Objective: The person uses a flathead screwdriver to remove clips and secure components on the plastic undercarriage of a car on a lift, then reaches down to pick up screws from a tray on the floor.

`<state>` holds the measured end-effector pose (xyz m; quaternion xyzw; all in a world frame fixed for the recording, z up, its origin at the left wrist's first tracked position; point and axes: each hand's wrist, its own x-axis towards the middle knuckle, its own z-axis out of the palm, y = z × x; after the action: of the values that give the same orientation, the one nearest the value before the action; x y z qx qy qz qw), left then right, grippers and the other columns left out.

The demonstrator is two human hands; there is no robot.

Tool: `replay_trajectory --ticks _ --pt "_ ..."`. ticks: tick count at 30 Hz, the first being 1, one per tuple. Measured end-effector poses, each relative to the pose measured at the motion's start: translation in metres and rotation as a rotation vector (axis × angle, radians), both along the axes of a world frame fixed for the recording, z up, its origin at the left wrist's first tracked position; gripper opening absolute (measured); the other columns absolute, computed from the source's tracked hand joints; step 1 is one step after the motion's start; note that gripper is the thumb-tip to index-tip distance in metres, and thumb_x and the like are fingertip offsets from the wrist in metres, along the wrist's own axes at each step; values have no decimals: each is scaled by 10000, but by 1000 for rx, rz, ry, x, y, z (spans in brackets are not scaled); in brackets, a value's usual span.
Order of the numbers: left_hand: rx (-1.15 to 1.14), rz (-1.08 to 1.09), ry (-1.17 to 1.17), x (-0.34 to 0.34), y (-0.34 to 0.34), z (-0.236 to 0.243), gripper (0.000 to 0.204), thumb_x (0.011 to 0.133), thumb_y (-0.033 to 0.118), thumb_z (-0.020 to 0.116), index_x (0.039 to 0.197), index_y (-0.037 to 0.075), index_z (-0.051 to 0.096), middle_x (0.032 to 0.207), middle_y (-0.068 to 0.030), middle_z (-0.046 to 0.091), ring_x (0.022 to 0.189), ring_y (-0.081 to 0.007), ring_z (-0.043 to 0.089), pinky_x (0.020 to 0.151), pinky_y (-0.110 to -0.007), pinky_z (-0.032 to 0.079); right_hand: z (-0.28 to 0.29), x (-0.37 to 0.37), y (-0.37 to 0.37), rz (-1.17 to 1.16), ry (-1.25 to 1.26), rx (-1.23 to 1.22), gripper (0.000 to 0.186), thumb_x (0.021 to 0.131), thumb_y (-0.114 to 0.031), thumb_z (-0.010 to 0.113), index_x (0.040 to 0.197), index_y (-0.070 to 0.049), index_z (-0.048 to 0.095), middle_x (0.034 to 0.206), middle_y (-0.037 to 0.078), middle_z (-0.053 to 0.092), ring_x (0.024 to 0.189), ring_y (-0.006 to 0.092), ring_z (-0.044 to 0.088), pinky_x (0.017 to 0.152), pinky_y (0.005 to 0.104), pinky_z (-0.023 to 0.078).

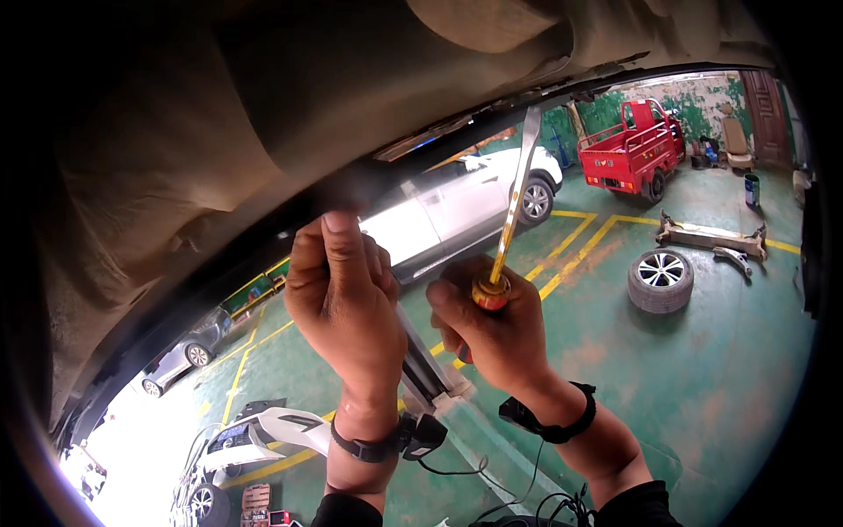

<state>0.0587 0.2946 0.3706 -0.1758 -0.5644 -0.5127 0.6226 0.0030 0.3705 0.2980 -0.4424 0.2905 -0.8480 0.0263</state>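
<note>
My right hand (496,329) is wrapped round the handle of a flat-blade screwdriver (516,202). Its long shiny shaft points up, and the flat tip reaches the dark lower edge of the raised car body (255,114) overhead. Red and yellow show on the part of the handle outside my fist. To the left, my left hand (347,281) is raised with fingers curled and thumb pressed upward, just under that dark edge. Whatever its fingertips may pinch is blurred and hidden. Each wrist wears a black strap with a small device and a cable.
Beyond the hands stands a white car (457,206), with a red cargo tricycle (630,154) behind it at the right. A loose wheel (660,281) and a metal crossbeam (711,235) lie on the green floor. Below left are a white bumper (290,429) and an open tool case (255,502).
</note>
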Motion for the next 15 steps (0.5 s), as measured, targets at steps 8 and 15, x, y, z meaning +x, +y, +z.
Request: replay_trajectory --ticks 8,15 --pt "22 -97 -54 3 6 2 270 1009 282 567 909 39 631 590 48 400 499 -30 355 435 -200 239 22 4 3 16 77 -4 143 936 -145 680 950 -20 613 697 -23 600 602 8 534 515 184 414" --pt "68 -190 -184 16 14 9 341 1019 327 530 1064 10 649 658 44 384 498 -50 357 402 -200 238 9 6 2 -16 64 10 152 922 -147 701 947 -16 628 716 -10 626 615 13 547 523 193 432"
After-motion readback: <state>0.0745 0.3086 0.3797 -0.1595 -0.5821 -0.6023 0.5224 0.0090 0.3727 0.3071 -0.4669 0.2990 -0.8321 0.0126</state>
